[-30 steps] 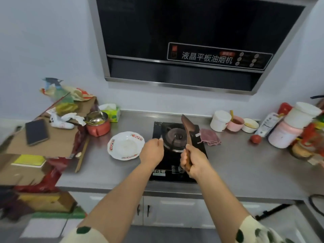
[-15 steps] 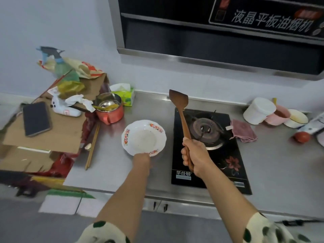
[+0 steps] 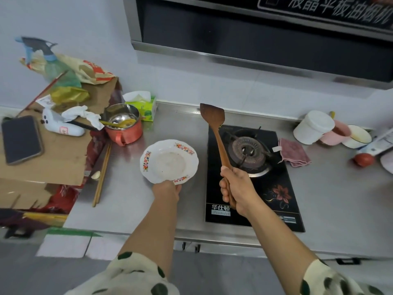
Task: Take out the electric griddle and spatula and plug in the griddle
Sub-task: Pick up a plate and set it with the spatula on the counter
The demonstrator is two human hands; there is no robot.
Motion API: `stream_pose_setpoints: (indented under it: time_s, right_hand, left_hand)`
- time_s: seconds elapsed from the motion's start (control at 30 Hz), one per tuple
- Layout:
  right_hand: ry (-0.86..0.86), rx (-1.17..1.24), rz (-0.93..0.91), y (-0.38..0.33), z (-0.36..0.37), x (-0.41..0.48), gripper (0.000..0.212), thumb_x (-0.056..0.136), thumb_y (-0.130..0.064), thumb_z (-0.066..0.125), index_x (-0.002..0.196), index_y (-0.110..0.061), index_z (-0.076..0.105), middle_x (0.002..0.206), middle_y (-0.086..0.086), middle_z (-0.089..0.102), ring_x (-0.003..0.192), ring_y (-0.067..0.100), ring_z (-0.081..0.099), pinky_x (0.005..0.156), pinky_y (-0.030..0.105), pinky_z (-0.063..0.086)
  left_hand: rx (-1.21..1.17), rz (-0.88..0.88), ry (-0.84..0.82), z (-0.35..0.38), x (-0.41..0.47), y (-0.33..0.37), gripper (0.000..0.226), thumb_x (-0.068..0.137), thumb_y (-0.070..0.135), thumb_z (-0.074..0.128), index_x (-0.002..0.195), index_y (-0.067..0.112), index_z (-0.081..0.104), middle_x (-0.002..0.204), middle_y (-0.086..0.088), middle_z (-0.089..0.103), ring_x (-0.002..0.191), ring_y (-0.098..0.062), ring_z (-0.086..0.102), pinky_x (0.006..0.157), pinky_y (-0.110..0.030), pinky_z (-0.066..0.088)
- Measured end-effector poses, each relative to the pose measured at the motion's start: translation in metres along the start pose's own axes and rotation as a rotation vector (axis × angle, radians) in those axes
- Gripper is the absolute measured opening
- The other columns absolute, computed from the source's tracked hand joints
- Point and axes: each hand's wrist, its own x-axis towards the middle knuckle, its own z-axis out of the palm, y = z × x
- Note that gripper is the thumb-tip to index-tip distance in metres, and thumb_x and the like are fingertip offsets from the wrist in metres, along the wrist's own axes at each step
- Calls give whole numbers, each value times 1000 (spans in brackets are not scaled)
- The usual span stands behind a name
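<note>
Spatula: I count one wooden spatula, blade up, over the left edge of the gas stove.
Right hand: my fingers are wrapped tight around the spatula's handle, forearm reaching in from lower right.
Left hand: stretched forward, fingers pinching the near rim of the one floral plate on the steel worktop.
Griddle: I cannot see it.
Other counts: one red pot, one phone, one pink cloth, one pair of chopsticks.
</note>
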Motion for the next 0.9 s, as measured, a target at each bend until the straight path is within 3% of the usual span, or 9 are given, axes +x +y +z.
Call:
stream_pose_setpoints:
  time_s: [0.2,0.4,0.73,0.9]
  right_hand:
    - [3,20,-38,-8,-11,-17,15,98,-27,49,92,-13,51,51,-1,45,36,9,38,34,20,32]
    - [28,62,-99,-29,-31,-46,17,98,-28,50,88,-14,49,51,-2,47,37,9,39,33,20,33]
    - [175,204,-235,-56,-107,-110,20,98,-26,49,81,-16,44,46,-2,44,34,9,35,32,18,29]
    - [311,229,-285,-60,-166,-138,20,97,-26,50,81,-16,45,47,-2,43,34,10,34,33,17,28]
  left_hand:
    - [12,147,-80,11,-21,6,61,87,-13,36,138,19,43,140,-10,51,121,-35,54,93,-44,53]
    - [134,246,-165,10,-63,6,59,85,-15,39,137,11,45,137,-14,52,109,-34,59,85,-42,56]
    - [406,326,-374,55,-151,-37,43,89,-10,47,131,3,51,131,-20,57,109,-39,62,73,-39,57]
    - [514,304,-505,88,-183,-98,43,88,-9,48,128,4,53,128,-15,59,103,-35,63,48,-32,55]
